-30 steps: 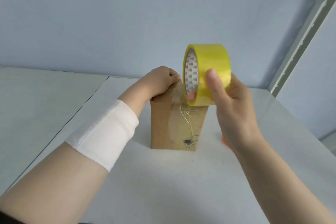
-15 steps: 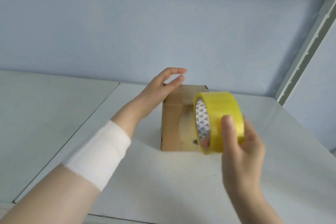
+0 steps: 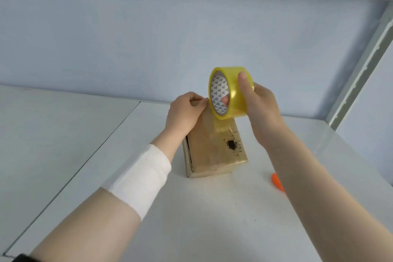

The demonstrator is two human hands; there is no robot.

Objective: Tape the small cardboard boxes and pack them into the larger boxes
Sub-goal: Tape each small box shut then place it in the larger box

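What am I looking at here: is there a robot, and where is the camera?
There is no robot here: these are a person's two bare hands, filmed by one wide-angle camera worn on the head, looking forward and down. The left hand, with a white band on its forearm, holds the top of a small cardboard box that stands on the white table. The right hand grips a roll of yellow tape, thumb outside and a finger through its core, just above the box; a strip of tape runs from the roll down onto the box. An orange object peeks out beside the right forearm; I cannot tell what it is.
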